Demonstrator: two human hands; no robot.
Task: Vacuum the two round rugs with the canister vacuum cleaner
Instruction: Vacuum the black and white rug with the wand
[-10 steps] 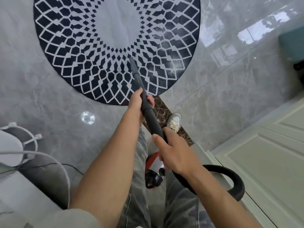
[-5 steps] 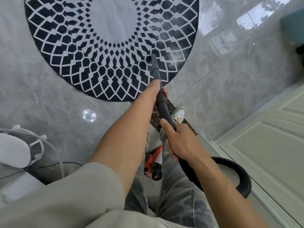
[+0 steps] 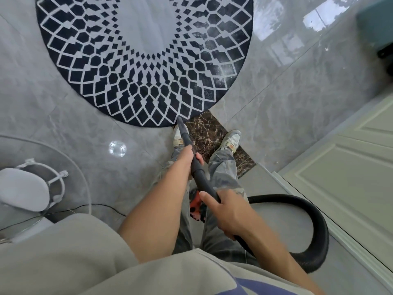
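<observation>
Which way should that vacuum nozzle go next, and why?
Probably push the nozzle forward and rightward over the rug. Its tip sits just at the rug's near edge, the left hand and right hand both grip the wand, and a pale dusty patch shows on the rug's right side.

The round rug [image 3: 144,60] lies far on the floor [image 3: 276,113], its near edge just before my 2 shoes [image 3: 230,140]. The wand [image 3: 187,141] runs from my right hand [image 3: 227,211], near, through my left hand [image 3: 187,160], farther, with its tip at the rug's near edge. The hose [image 3: 308,220] loops right of my right hand, beside the door [image 3: 350,177]. A round table [image 3: 74,173] stands near left. The canister [image 3: 196,206] sits between my legs.
</observation>
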